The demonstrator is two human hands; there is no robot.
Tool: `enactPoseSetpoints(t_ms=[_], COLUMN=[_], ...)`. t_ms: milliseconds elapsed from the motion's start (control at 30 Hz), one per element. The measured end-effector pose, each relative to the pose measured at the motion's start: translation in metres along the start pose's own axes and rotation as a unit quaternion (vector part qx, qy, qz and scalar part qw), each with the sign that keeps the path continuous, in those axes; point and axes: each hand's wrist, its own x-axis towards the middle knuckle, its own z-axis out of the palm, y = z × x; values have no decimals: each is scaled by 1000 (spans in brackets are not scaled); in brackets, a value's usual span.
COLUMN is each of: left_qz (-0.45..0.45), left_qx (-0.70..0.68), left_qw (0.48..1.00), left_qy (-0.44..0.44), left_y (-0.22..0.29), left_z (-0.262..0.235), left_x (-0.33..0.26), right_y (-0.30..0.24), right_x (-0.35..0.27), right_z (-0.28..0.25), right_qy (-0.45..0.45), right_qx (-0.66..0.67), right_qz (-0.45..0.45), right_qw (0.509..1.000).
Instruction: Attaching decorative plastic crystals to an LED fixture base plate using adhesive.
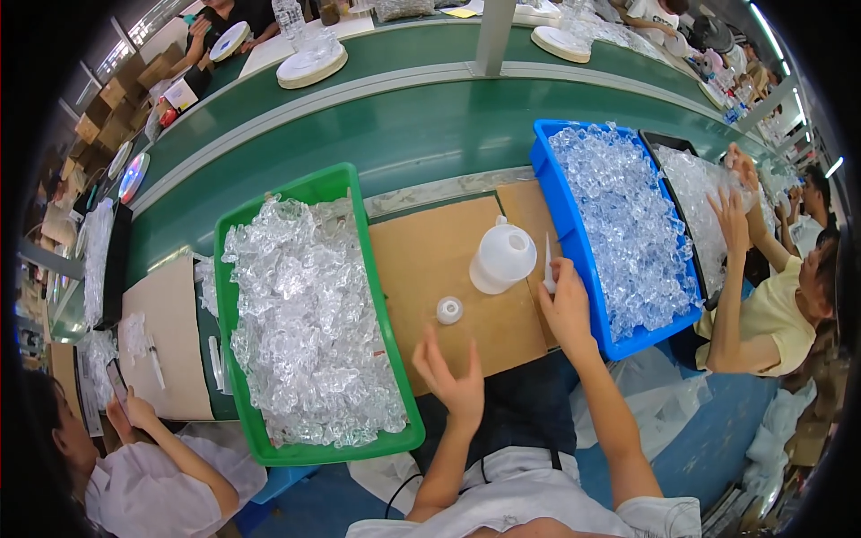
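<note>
On the brown cardboard (421, 251) in front of me is a translucent white plastic bottle (502, 260). A small round white cap (449, 310) lies nearer to me, left of the bottle. My left hand (453, 381) hovers just on the near side of the cap, its fingers apart and nothing in them. Right of the bottle, beside the blue bin, my right hand (568, 309) has its fingers closed on the lower end of a slim white tapered piece (549, 260), whose point is up and away from me.
A green bin (363, 260) of clear plastic pieces stands on the left, a blue bin (560, 215) of similar pieces on the right. Beyond lies a green conveyor belt (430, 117). A co-worker in yellow (762, 341) works at the right; another person (152, 466) holds a phone at the left.
</note>
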Motion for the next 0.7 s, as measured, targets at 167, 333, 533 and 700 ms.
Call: enactPoseSetpoints(t_ms=[167,333,533,700], left_qz=[139,141,71,71], left_qx=[-91,-87,-119,-111], left_qw=[983,981,984,986], left_qy=[-74,-102,-111,-106], left_y=[36,50,46,37], left_z=[-5,34,73,84], left_x=[-5,36,59,66], right_y=[-35,-39,-63,-74], right_x=[-28,14,71,85], right_z=[-38,-108,-110,-101], right_qy=[43,-6,-146,-199], right_qx=[407,460,342,284], right_qz=[116,14,-107,-141], right_qw=[905,888,922,927])
